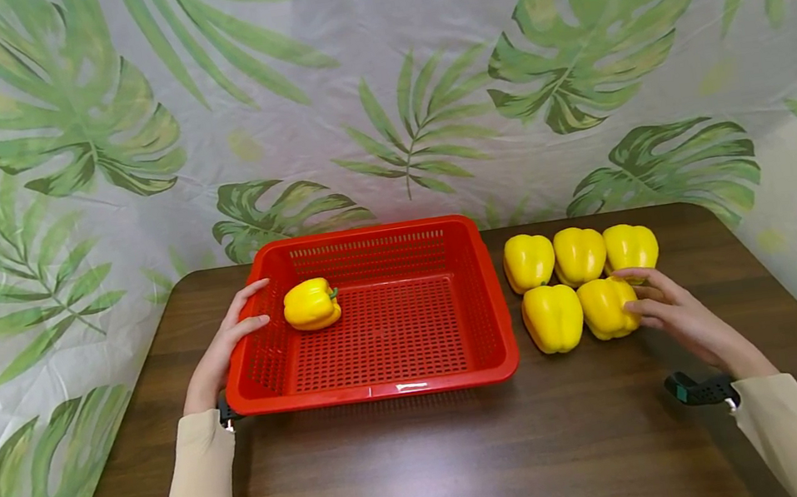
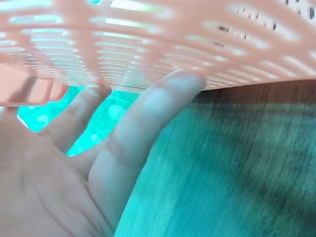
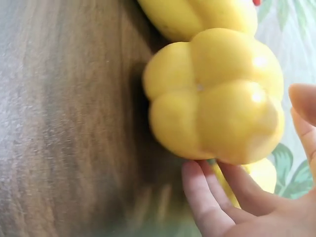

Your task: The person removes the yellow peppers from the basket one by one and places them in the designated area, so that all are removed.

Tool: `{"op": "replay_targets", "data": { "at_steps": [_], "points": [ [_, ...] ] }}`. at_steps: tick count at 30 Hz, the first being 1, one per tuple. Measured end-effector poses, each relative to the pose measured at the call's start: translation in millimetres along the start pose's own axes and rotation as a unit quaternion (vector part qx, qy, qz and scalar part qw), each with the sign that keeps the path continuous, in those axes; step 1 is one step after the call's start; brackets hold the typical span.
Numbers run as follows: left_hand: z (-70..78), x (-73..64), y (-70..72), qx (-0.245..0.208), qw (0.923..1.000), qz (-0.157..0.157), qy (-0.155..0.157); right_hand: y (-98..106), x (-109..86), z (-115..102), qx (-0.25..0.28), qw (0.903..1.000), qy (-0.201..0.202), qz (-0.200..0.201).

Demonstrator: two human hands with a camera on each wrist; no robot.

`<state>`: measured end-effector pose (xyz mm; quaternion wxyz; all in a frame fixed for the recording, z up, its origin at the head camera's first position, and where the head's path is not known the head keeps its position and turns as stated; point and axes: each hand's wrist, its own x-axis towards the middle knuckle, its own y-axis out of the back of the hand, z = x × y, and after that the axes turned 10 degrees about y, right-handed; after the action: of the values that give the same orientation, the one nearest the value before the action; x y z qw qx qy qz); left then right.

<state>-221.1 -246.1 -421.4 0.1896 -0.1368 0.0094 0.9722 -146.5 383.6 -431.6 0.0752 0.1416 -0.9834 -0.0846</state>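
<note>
My left hand [image 1: 226, 347] is at the left side of a red perforated plastic basket [image 1: 375, 391], its fingertips over the rim. In the left wrist view, extended fingers [image 2: 148, 116] touch the basket's slotted outer wall [image 2: 163, 44]. Inside the basket, near its left wall, lies a yellow bell pepper [image 1: 311, 304] with a green stem. My right hand [image 1: 688, 319] is beside the front right yellow bell pepper [image 1: 606, 308] of a group. In the right wrist view some fingers [image 3: 202, 197] reach its lower side, while the thumb [image 3: 302, 101] stands apart from it.
Another bell pepper [image 1: 553, 319] sits left of that one; a row of three stands behind, including the left one [image 1: 529, 261]. All are on the dark wooden table [image 1: 412, 465], right of the basket. A leaf-patterned cloth [image 1: 414, 20] hangs behind the table.
</note>
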Motion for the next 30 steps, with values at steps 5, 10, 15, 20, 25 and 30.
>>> {"op": "replay_targets", "data": {
  "at_steps": [5,10,15,20,25,30],
  "points": [
    [-0.1,-0.4,0.3,-0.002,1.0000,-0.001,-0.001,2,2.2,-7,0.007,0.9997,0.014,0.019],
    [-0.3,-0.2,0.6,-0.002,1.0000,-0.003,0.000,1,6.8,-17,-0.004,0.9991,0.030,0.029],
    [-0.4,0.6,1.4,0.000,1.0000,-0.003,-0.002,1,12.9,-23,0.028,0.9975,0.053,0.038],
    [-0.7,1.0,2.0,-0.003,1.0000,-0.007,-0.003,-1,18.9,-32,0.030,0.9960,0.076,0.037],
    [-0.9,1.6,2.3,-0.005,0.9999,-0.010,-0.006,-11,27.4,-45,-0.011,0.9968,0.074,0.028],
    [-0.9,1.7,2.4,-0.003,0.9999,-0.010,-0.005,-29,40.5,-55,-0.009,0.9968,0.078,0.012]
  ]
}}
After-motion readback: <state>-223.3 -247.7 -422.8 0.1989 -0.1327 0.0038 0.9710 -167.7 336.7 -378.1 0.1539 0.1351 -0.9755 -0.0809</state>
